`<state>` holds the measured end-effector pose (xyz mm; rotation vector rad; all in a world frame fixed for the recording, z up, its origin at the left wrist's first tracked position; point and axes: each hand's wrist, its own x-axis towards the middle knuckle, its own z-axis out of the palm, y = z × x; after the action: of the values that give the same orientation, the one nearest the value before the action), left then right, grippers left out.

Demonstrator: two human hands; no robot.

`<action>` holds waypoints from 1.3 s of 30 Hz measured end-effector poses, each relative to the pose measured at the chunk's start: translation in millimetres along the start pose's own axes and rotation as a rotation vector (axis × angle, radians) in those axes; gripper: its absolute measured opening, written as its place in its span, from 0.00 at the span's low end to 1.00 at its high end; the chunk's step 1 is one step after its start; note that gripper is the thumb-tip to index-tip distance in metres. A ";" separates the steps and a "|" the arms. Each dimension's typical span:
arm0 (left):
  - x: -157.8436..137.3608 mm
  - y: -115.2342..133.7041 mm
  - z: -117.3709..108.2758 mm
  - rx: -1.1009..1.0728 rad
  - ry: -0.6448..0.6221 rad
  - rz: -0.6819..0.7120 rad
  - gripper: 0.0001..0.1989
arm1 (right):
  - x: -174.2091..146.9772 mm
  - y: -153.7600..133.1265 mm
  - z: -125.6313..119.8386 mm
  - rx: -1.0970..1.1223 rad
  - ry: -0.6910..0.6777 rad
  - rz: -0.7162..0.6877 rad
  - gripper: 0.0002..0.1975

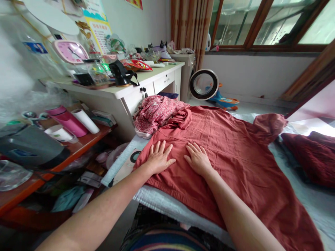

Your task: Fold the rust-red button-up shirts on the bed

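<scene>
A rust-red long garment, which looks like a shirt or jacket, lies spread over a light blue cloth on a table. My left hand rests flat on the garment's left part, fingers spread, near its edge. A short way to the right, my right hand also presses flat on the fabric, fingers stretched out. Neither hand grips anything. One sleeve is bunched at the far right; another bunched part lies at the far left, beside a pink patterned cloth.
Folded dark red clothing lies at the right. On the left, a shelf bears a pink thermos and a grey appliance. Behind stands a cluttered white desk, then a washing machine with its round door open.
</scene>
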<state>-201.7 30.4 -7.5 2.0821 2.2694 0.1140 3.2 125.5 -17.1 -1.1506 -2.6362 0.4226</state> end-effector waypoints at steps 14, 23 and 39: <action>57.5 53.7 19.0 -0.073 0.130 0.221 0.25 | -2.1 6.9 2.9 -0.115 0.036 0.058 0.29; 53.2 52.3 21.0 -0.017 0.102 0.141 0.32 | -24.3 22.0 -13.9 -0.184 -0.041 0.141 0.38; 54.9 46.7 29.7 0.061 0.108 0.170 0.33 | -123.8 126.6 -58.2 -0.306 -0.024 0.495 0.36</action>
<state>-157.3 89.5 -32.3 2.3524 2.1752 0.1710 189.5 125.7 -19.5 -1.9143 -2.4714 0.1121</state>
